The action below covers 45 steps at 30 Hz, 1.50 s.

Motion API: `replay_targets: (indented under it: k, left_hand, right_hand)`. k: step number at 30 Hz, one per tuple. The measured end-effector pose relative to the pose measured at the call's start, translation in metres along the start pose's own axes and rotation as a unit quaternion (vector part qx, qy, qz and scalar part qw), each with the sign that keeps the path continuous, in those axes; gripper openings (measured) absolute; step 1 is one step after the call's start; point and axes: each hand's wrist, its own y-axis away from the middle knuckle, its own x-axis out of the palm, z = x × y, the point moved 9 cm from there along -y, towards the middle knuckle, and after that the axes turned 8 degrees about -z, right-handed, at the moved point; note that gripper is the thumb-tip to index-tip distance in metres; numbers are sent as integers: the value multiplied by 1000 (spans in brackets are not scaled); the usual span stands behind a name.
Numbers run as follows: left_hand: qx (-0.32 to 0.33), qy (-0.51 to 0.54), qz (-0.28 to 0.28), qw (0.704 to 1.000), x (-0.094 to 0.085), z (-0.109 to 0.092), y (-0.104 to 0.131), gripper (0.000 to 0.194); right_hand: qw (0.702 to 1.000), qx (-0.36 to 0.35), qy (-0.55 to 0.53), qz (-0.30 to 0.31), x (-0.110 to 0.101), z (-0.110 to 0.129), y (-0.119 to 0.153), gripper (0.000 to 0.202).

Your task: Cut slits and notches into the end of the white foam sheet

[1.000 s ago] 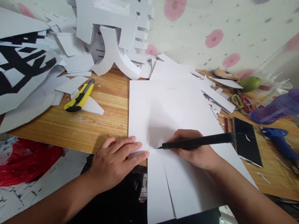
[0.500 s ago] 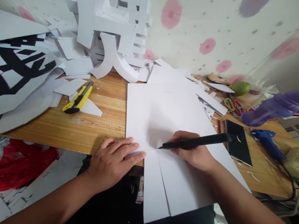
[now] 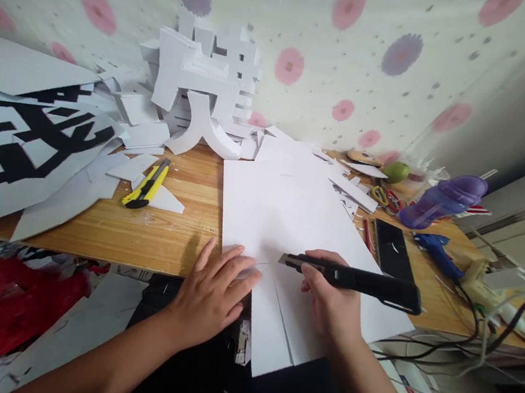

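A large white foam board [image 3: 279, 218] lies on the wooden table and juts out over its front edge. A long slit runs down its overhanging part, and a short cut line shows near my left fingertips. Fingers spread, my left hand [image 3: 217, 286] rests on the board's left edge. My right hand [image 3: 331, 294] grips a black utility knife [image 3: 357, 281], its blade out and pointing left just above the board. Whether the blade tip touches the surface I cannot tell.
To the left lie a yellow utility knife [image 3: 147, 185] and a black-patterned paper sheet [image 3: 25, 142]. White cut-out foam characters [image 3: 204, 81] stand at the back. On the right are a phone [image 3: 393, 247], a blue glue gun [image 3: 440, 253], scissors [image 3: 386, 199] and a purple bottle [image 3: 444, 199].
The black utility knife has turned in my right hand, so its broad side and blade now show. My left hand has shifted slightly, its fingers more spread. The camera view has tilted up.
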Motion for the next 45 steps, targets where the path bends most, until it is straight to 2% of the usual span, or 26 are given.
replay_targets:
  k: [5, 9, 13, 17, 25, 34, 37, 40, 43, 45]
  left_hand:
    - [28, -21, -41, 999, 4, -9, -1, 36]
    - [57, -50, -85, 993, 4, -10, 0, 27]
    - [81, -54, -107, 990, 2, -10, 1, 28]
    - [91, -50, -115, 988, -1, -11, 3, 33]
    - [81, -47, -112, 989, -1, -10, 2, 28]
    - [87, -50, -112, 989, 1, -10, 3, 32]
    - [85, -51, -105, 989, 1, -10, 2, 32]
    - [81, -50, -100, 990, 2, -9, 1, 30]
    - [84, -61, -104, 989, 1, -11, 0, 26]
    - [82, -67, -105, 989, 1, -11, 0, 24]
  right_hand:
    - [995, -37, 83, 31, 5, 6, 10, 24]
    - [987, -65, 132, 59, 6, 10, 15, 24]
    - [975, -95, 189, 62, 9, 15, 20, 21]
    - [970, -117, 206, 51, 12, 20, 24, 19]
    - [930, -263, 240, 91, 28, 38, 33, 20]
    - [917, -275, 269, 107, 26, 51, 45, 18]
    - [915, -262, 284, 115, 20, 52, 53, 15]
    - [913, -256, 294, 117, 5, 54, 68, 13]
    - [910, -273, 296, 101, -22, 60, 86, 12]
    - [910, -248, 323, 79, -45, 56, 90, 15]
